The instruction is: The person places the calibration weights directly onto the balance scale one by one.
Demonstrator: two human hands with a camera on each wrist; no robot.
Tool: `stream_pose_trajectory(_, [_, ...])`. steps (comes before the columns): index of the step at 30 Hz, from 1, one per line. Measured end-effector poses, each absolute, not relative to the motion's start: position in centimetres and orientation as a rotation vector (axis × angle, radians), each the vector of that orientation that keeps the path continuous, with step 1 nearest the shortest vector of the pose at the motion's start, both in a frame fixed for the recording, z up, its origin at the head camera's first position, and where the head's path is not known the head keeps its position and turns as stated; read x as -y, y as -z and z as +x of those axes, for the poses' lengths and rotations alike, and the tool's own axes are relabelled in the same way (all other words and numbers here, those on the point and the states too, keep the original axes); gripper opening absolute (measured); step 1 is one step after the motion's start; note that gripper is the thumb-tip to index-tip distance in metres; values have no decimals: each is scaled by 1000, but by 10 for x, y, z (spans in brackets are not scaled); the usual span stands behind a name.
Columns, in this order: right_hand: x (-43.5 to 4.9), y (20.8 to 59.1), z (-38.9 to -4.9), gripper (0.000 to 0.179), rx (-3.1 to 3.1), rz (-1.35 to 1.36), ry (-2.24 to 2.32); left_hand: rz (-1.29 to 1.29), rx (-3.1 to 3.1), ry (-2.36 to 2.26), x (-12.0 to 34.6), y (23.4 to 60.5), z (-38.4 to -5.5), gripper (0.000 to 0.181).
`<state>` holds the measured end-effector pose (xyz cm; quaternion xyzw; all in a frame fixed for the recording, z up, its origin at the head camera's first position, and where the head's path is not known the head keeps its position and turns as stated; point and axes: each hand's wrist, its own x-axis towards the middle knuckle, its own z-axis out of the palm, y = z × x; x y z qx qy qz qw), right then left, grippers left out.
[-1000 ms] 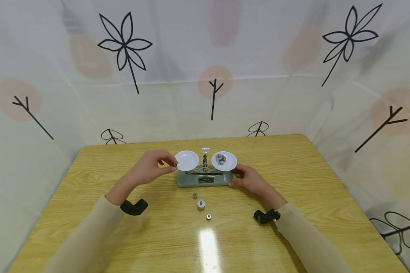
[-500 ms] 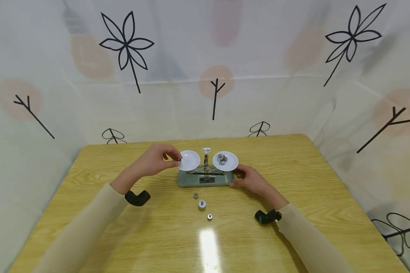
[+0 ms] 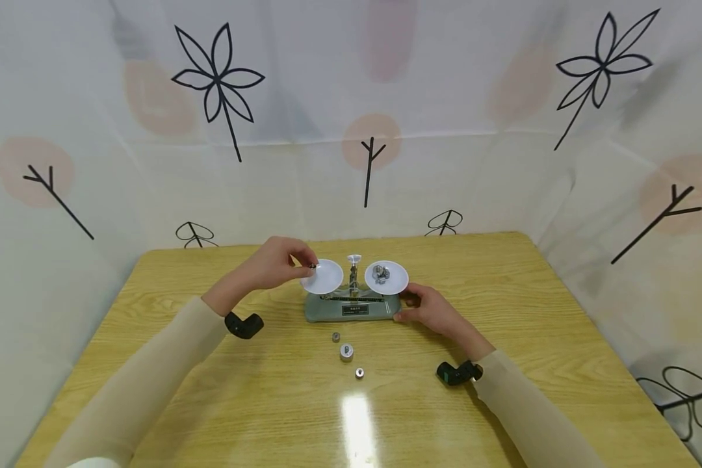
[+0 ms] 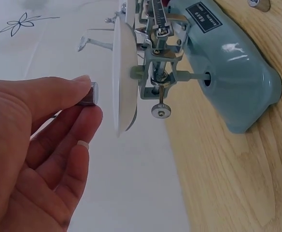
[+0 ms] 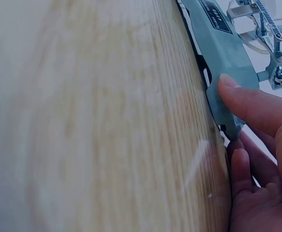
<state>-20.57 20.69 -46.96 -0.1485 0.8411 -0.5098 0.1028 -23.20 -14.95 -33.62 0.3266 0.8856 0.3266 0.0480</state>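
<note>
A balance scale point(image 3: 327, 311) with a grey-green base and two white pans stands on the table. My left hand point(image 3: 276, 263) pinches a small metal weight point(image 4: 93, 94) between thumb and fingertips, over the outer side of the left pan point(image 3: 327, 279). In the left wrist view the weight is a short gap away from the pan's upper face. Several metal weights point(image 3: 380, 273) lie in the right pan point(image 3: 396, 285). Below that pan, my right hand point(image 3: 429, 312) grips the right end of the base, with the thumb point(image 5: 235, 87) on its front face and fingers behind.
In front of the scale, a small weight point(image 3: 336, 337), a larger weight point(image 3: 346, 353) and another small one point(image 3: 359, 373) stand on the wooden table point(image 3: 257, 403). A patterned cloth point(image 3: 304, 188) rises behind the table's back edge and along the sides.
My left hand has moved right and away from me with the weight, from the left pan's outer edge to over the pan. The right hand keeps its place on the base.
</note>
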Motion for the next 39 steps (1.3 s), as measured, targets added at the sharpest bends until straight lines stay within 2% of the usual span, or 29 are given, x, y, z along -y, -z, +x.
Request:
stream_pose_trajectory(17, [-206,468,-205,63,-2471,-434,1510,954,-2651,-963,143,339,-246,10])
stream_pose_trajectory(39, [-206,467,-204,62,-2505,-427,1476,946,-2647,-955,139,343,-248,9])
